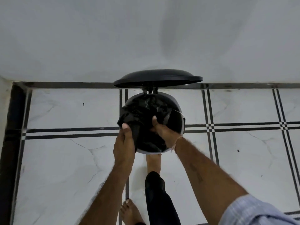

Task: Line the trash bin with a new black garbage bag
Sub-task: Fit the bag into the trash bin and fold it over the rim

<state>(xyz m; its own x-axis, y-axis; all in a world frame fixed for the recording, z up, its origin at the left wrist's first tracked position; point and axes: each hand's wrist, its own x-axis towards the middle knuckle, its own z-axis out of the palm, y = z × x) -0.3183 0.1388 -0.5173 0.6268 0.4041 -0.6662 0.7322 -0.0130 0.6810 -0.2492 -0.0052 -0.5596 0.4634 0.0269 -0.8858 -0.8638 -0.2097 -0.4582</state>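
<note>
While the lid (158,77) stands raised, the left hand (124,143) and right hand (165,132) pinch the black garbage bag (139,114) at the trash bin (181,114) rim, apparently bunched inside.

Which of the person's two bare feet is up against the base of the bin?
The forward foot, directly below the trash bin rim, with its toes hidden under the bin. The other foot stands well back near the bottom edge, flat on the tiled floor.

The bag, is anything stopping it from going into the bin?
Nothing visible does. The lid is up, the bin is open, and both the left hand and right hand already hold the bag in its mouth.
</note>
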